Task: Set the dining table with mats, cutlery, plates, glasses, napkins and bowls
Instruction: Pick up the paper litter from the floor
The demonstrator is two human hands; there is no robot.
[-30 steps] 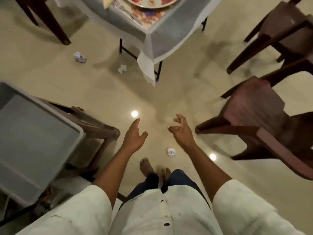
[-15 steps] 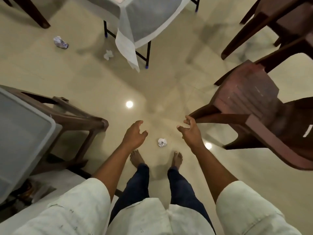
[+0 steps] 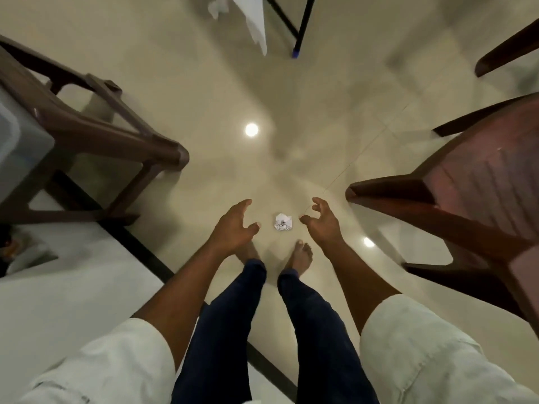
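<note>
I look straight down at the tiled floor. My left hand (image 3: 233, 225) and my right hand (image 3: 323, 221) hang in front of me, both empty with fingers apart and slightly curled. Between them on the floor lies a small crumpled white paper ball (image 3: 283, 221), just ahead of my bare feet. Of the dining table only a hanging corner of its white cloth (image 3: 256, 21) and a black leg (image 3: 300, 27) show at the top edge. No mats, cutlery, plates or glasses are in view.
A brown plastic stool (image 3: 116, 132) carrying a grey bin (image 3: 17, 141) stands at the left. A dark red plastic chair (image 3: 466, 205) fills the right side, another chair leg (image 3: 507, 51) top right. A white slab (image 3: 73, 287) with a dark edge lies lower left.
The view has tilted further down and back, so the table has slid almost out of the top. My feet stand apart now, with the paper ball closer between my hands. Both hands stay empty.
</note>
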